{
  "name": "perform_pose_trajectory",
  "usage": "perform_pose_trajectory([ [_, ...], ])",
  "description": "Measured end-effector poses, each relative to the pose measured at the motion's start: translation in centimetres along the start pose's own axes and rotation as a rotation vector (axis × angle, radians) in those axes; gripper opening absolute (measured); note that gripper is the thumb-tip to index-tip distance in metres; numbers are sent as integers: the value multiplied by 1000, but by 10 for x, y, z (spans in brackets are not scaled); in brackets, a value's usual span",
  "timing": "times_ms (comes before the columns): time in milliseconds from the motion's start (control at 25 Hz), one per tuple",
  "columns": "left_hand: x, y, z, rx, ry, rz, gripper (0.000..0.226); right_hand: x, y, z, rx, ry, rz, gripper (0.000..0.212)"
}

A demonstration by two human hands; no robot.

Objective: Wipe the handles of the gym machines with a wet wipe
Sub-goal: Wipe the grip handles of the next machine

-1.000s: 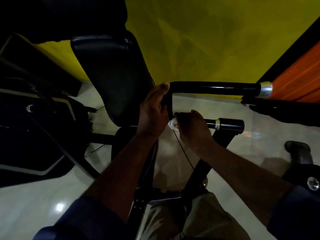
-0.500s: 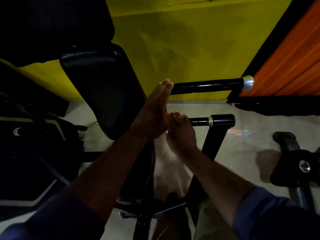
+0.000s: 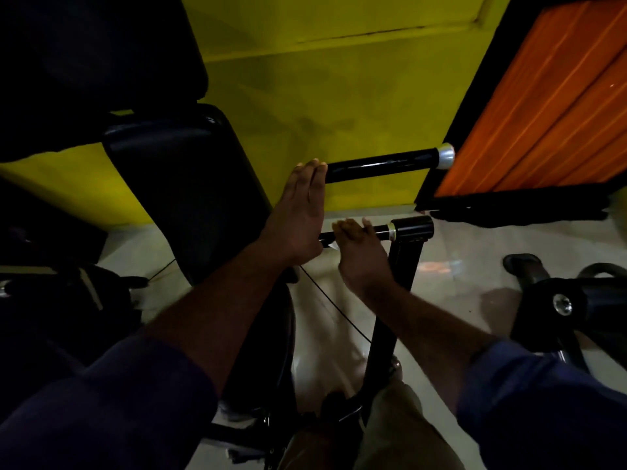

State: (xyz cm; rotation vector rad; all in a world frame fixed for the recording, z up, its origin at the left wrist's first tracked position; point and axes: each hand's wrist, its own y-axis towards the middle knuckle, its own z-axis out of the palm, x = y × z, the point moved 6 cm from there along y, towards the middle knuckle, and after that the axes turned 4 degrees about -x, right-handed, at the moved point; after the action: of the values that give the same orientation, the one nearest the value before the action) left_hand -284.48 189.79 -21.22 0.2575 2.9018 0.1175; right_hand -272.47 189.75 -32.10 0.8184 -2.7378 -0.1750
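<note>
A black handle bar [image 3: 380, 165] with a silver end cap sticks out to the right in front of the yellow wall. Below it runs a thinner black bar [image 3: 379, 228] that ends in a thick black collar [image 3: 412, 228]. My left hand [image 3: 298, 212] is flat with its fingers stretched out, its fingertips at the inner end of the upper bar. My right hand [image 3: 359, 252] is curled over the lower bar. A small white corner of the wet wipe [image 3: 334, 246] shows under its fingers; the rest is hidden.
A black padded seat back [image 3: 183, 184] stands left of the hands. A black post [image 3: 393, 293] runs down from the collar, beside a thin cable [image 3: 325, 296]. An orange panel [image 3: 543, 113] fills the upper right. Another dark machine part [image 3: 559, 303] sits at the right on the pale floor.
My left hand has let go of the handle's bend and now lies flat and stretched. My right hand has stayed on the lower bar with the wipe. The view has tilted upward.
</note>
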Motion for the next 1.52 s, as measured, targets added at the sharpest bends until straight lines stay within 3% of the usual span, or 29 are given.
perform_pose_trajectory([
  [120,5,2,-1,14,-21,-6,120,-34,-7,-23,-2,-75,-196,68],
  [280,12,6,4,43,-12,29,125,-71,-23,-32,-66,-91,77,68],
  [400,17,6,8,11,11,83,127,6,-22,-2,-205,328,145,65],
  [480,17,6,8,-6,5,98,127,34,-38,7,-304,852,472,45],
  [600,13,5,4,-34,-19,78,127,3,-82,35,-547,1302,1357,21],
  [680,14,4,5,-27,-45,74,127,-17,-77,43,-566,1719,1555,18],
  [760,16,3,6,-59,-56,99,123,-30,-47,31,-660,1946,1438,26],
  [840,18,3,6,-73,-55,116,120,-17,-21,30,-647,1901,1419,31],
  [960,18,5,7,-55,-32,137,120,33,0,43,-559,1909,1500,13],
  [1000,19,5,7,-44,-21,151,123,50,6,51,-526,2004,1474,16],
  [1080,21,5,8,-25,-19,156,123,76,9,54,-291,2073,1393,45],
  [1160,21,4,7,-40,-33,140,121,70,-1,53,-176,2128,1359,38],
  [1280,19,4,5,-52,-44,135,126,14,-20,57,-459,2261,1434,17],
  [1360,20,4,4,-38,-56,124,125,10,-22,58,-639,2320,1533,15],
  [1400,21,5,4,-28,-61,130,124,28,-18,61,-619,2320,1566,18],
  [1520,23,7,-2,48,-99,143,122,102,13,57,-178,2337,1472,14],
])
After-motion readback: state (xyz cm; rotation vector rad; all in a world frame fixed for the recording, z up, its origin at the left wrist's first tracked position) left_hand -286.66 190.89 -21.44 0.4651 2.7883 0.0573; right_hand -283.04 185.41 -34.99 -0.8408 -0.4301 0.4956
